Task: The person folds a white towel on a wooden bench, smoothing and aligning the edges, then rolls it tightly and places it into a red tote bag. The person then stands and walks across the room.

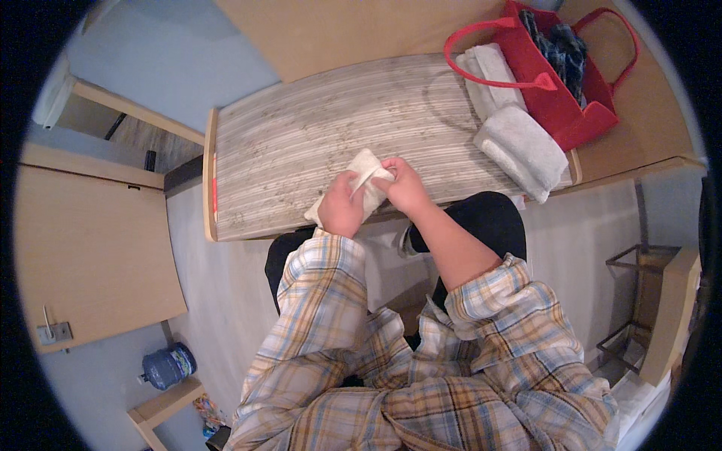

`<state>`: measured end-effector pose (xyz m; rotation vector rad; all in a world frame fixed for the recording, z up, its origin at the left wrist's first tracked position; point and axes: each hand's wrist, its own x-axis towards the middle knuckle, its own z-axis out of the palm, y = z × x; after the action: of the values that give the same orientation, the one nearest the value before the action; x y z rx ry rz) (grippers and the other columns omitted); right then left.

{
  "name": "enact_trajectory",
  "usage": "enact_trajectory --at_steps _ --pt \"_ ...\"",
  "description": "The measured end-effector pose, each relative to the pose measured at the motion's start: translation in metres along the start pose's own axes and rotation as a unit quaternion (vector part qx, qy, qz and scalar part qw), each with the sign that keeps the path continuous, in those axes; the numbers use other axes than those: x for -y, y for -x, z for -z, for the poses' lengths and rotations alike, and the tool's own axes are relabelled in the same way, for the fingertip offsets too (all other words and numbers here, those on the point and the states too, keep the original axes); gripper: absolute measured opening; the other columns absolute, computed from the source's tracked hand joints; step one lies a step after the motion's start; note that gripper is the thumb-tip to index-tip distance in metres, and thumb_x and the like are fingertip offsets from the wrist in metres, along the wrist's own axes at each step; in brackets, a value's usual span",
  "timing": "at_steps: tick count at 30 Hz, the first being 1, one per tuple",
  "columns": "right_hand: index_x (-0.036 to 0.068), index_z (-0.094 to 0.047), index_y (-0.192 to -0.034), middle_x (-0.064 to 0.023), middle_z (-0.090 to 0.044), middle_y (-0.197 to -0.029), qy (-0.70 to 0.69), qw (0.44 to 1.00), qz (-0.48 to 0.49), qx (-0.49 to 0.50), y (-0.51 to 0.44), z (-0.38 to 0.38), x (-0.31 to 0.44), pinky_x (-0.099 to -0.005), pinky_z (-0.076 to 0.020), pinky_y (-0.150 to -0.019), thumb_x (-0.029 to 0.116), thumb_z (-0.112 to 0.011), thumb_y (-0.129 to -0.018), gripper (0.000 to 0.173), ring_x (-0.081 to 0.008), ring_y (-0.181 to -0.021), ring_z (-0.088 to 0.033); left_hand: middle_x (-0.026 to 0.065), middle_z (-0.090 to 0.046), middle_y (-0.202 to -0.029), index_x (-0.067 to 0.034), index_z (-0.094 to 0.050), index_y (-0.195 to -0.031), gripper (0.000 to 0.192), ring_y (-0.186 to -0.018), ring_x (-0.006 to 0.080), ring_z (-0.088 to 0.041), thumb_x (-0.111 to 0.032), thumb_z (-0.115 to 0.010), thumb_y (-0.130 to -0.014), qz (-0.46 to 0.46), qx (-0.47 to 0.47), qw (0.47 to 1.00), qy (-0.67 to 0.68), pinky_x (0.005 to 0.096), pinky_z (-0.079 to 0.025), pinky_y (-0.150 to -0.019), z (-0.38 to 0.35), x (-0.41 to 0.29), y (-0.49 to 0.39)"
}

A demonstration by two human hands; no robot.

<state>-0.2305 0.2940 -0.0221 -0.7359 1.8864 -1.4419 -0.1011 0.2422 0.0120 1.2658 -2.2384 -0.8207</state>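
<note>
Both hands are on a small cream-white folded towel (pixel 366 163) near the front edge of the wood-grain tabletop (pixel 293 135). My left hand (pixel 342 206) grips its near left side, fingers pressing on the cloth. From the right, my right hand (pixel 405 189) pinches a fold of the cloth between thumb and fingers. A raised flap runs across the towel between the two hands. One corner pokes out to the left of my left hand. The underside of the towel is hidden.
At the back right, two rolled white-grey towels (pixel 522 152) lie beside a red tote bag (pixel 586 127) holding dark patterned cloth (pixel 558 53). My knees (pixel 479 220) are close under the table edge. Left are a wooden door (pixel 96 242) and a large blue water bottle (pixel 168 365).
</note>
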Motion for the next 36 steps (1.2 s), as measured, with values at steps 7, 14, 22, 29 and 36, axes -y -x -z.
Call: enact_trajectory --at_steps 7,14,22,29,36 --pt "0.001 -0.060 -0.087 -0.0160 -0.066 -0.084 0.058 0.998 -0.008 -0.003 0.009 -0.004 0.015 -0.0347 -0.0503 -0.070 0.022 -0.074 -0.069 0.031 -0.0264 -0.076 -0.064 0.0097 -0.060 -0.082 -0.005 -0.064 -0.091 0.014 -0.074 0.0246 -0.058 -0.014 -0.064 -0.080 -0.056 -0.014 0.996 0.072 0.0329 -0.046 -0.066 0.000 0.011 -0.009" --pt "0.010 -0.057 -0.090 -0.0126 -0.065 -0.083 0.108 0.992 -0.034 -0.049 0.006 -0.011 0.009 -0.0391 -0.0495 -0.070 0.012 -0.067 -0.069 0.023 -0.0319 -0.079 -0.063 0.0044 -0.062 -0.079 -0.001 -0.066 -0.089 0.011 -0.070 0.0105 -0.054 -0.009 -0.065 -0.082 0.035 0.105 0.966 0.235 0.0252 -0.044 -0.066 -0.001 0.004 -0.001" --pt "0.016 -0.054 -0.093 -0.0056 -0.062 -0.084 0.266 0.959 0.094 -0.023 0.011 -0.005 0.015 -0.0427 -0.0469 -0.068 0.011 -0.064 -0.071 0.025 -0.0319 -0.081 -0.061 0.0077 -0.057 -0.082 -0.007 -0.060 -0.094 0.023 -0.076 0.0248 -0.056 -0.009 -0.068 -0.072 -0.088 0.051 0.994 0.032 0.0349 -0.044 -0.069 -0.007 0.005 0.005" --pt "0.018 -0.060 -0.075 0.0008 -0.055 -0.082 0.366 0.889 0.270 -0.039 0.018 0.010 0.016 -0.0395 -0.0399 -0.073 0.014 -0.065 -0.071 0.008 -0.0229 -0.083 -0.055 0.0053 -0.054 -0.101 -0.015 -0.057 -0.095 0.035 -0.100 0.0289 -0.048 -0.009 -0.073 -0.065 -0.124 -0.054 0.984 -0.118 0.0416 -0.036 -0.085 -0.005 0.003 0.010" --pt "0.018 -0.065 -0.078 -0.0028 -0.064 -0.086 0.537 0.815 0.180 0.116 0.023 0.030 0.036 -0.0422 -0.0395 -0.081 0.017 -0.058 -0.074 0.008 -0.0227 -0.091 -0.057 0.0040 -0.053 -0.102 -0.016 -0.059 -0.093 0.036 -0.100 0.0284 -0.049 -0.010 -0.075 -0.060 -0.134 -0.018 0.981 -0.139 0.0404 -0.038 -0.083 0.001 0.010 0.006"
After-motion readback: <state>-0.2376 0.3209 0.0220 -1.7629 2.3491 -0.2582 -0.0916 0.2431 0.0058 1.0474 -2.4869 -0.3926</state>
